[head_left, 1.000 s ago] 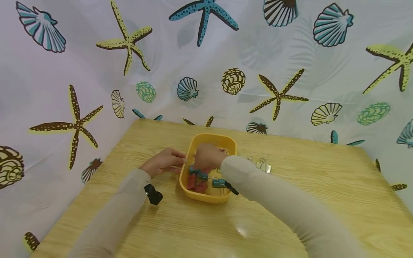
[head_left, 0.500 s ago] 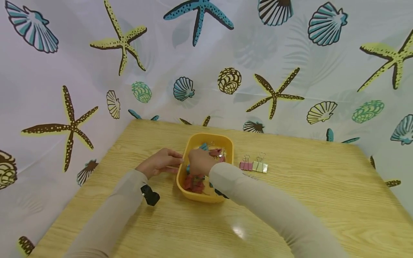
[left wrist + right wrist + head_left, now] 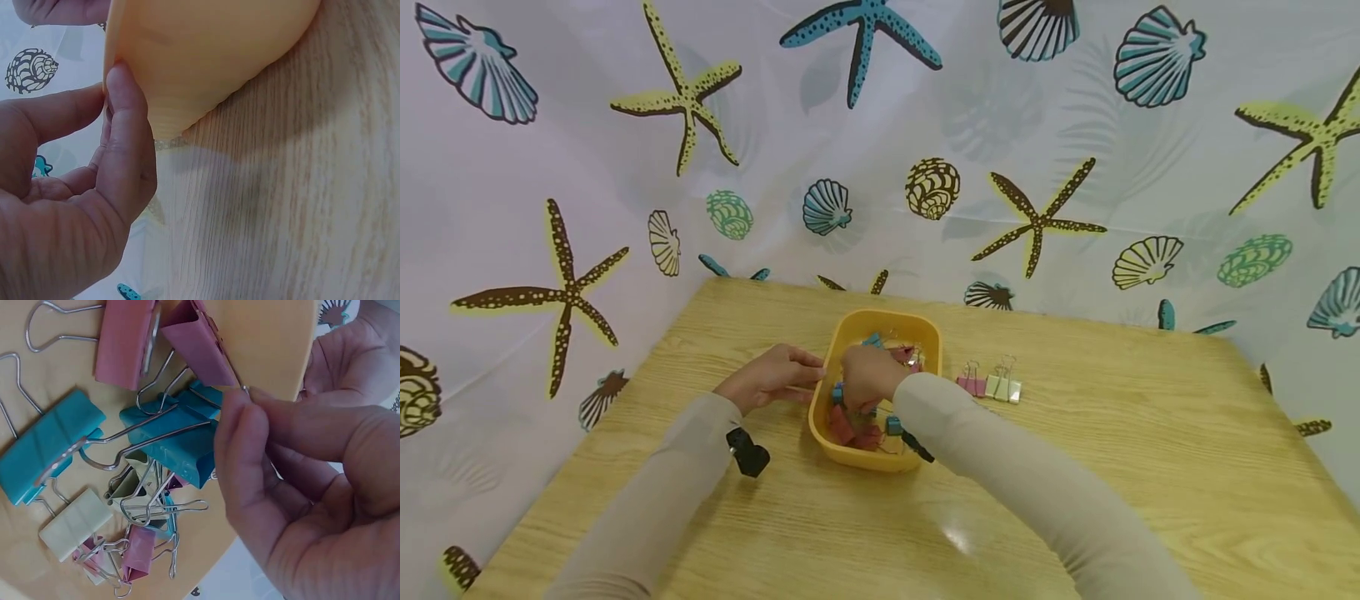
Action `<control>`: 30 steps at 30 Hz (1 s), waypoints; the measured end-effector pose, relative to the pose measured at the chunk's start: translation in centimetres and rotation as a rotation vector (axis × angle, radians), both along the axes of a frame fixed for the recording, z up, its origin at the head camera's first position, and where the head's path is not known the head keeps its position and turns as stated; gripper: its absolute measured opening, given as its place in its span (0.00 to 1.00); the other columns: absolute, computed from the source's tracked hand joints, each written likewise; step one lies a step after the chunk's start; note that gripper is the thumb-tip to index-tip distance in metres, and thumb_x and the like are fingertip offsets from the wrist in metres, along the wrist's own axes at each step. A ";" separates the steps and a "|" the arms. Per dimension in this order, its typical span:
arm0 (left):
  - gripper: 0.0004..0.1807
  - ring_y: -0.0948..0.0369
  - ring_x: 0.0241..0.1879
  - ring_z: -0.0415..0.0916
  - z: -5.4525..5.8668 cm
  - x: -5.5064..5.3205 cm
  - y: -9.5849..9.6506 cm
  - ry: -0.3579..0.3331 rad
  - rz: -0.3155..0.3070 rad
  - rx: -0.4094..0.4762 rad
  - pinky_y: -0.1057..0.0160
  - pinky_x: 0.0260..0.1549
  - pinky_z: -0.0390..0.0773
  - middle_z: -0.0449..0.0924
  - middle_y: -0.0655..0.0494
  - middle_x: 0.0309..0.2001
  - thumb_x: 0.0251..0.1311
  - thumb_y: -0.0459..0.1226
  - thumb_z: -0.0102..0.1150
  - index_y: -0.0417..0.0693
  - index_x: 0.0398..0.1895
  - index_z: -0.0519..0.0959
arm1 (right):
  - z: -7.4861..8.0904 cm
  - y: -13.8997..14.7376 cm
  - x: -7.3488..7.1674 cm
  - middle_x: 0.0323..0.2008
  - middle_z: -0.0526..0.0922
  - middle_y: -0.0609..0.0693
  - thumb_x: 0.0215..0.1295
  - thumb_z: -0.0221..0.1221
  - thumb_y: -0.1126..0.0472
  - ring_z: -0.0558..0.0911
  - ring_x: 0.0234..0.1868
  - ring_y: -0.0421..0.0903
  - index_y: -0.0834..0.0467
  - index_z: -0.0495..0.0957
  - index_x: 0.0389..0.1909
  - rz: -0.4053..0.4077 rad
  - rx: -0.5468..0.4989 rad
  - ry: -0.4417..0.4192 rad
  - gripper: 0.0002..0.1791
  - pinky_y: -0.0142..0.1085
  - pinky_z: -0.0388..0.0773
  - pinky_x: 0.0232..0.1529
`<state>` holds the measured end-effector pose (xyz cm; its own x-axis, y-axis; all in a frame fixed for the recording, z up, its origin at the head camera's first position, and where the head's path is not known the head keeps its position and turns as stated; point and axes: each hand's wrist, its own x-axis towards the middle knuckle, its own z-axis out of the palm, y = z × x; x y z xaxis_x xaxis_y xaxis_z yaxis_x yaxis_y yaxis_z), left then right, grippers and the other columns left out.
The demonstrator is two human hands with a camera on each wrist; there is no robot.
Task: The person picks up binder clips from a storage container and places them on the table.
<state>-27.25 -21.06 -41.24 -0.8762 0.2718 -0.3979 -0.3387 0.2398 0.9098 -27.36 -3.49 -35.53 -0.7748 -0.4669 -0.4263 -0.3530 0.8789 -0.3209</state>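
Note:
A yellow plastic tub stands on the wooden table, holding loose binder clips. My left hand grips its left side; in the left wrist view, thumb and a finger meet at the tub's rim. My right hand is down inside the tub. In the right wrist view, its thumb and finger pinch the wire handle end of a pink binder clip, mostly hidden by the fingertips. Close by lie a teal clip, another teal clip, a second pink clip and a cream clip.
Right of the tub, a pink clip and a pale yellow clip stand side by side on the table. A cloth printed with shells and starfish hangs behind and at the sides.
The right hand has shifted slightly within the tub, its sleeve uncovering the pink clip on the table. The left hand keeps its place at the tub. The head view has turned slightly.

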 end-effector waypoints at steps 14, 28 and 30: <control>0.26 0.47 0.59 0.70 -0.1 -0.3 0.4 -0.009 0.018 -0.020 0.56 0.48 0.81 0.66 0.36 0.63 0.70 0.33 0.50 0.30 0.67 0.61 | 0.6 1.8 -0.4 0.15 0.80 0.47 0.66 0.59 0.64 0.80 0.17 0.39 0.60 0.80 0.17 0.024 -0.056 -0.080 0.16 0.28 0.76 0.27; 0.24 0.57 0.47 0.77 0.3 -0.3 0.4 -0.018 0.011 -0.027 0.59 0.45 0.82 0.70 0.39 0.58 0.70 0.33 0.49 0.30 0.66 0.63 | 0.9 3.9 0.6 0.19 0.83 0.47 0.66 0.59 0.66 0.82 0.21 0.39 0.60 0.86 0.24 0.168 -0.195 0.002 0.11 0.31 0.81 0.35; 0.25 0.55 0.49 0.76 0.3 -0.3 0.4 -0.019 0.012 -0.030 0.59 0.45 0.82 0.69 0.38 0.59 0.70 0.33 0.49 0.30 0.66 0.63 | 1.1 4.3 0.6 0.20 0.83 0.47 0.65 0.59 0.67 0.82 0.21 0.39 0.60 0.85 0.24 0.171 -0.250 0.002 0.11 0.30 0.81 0.33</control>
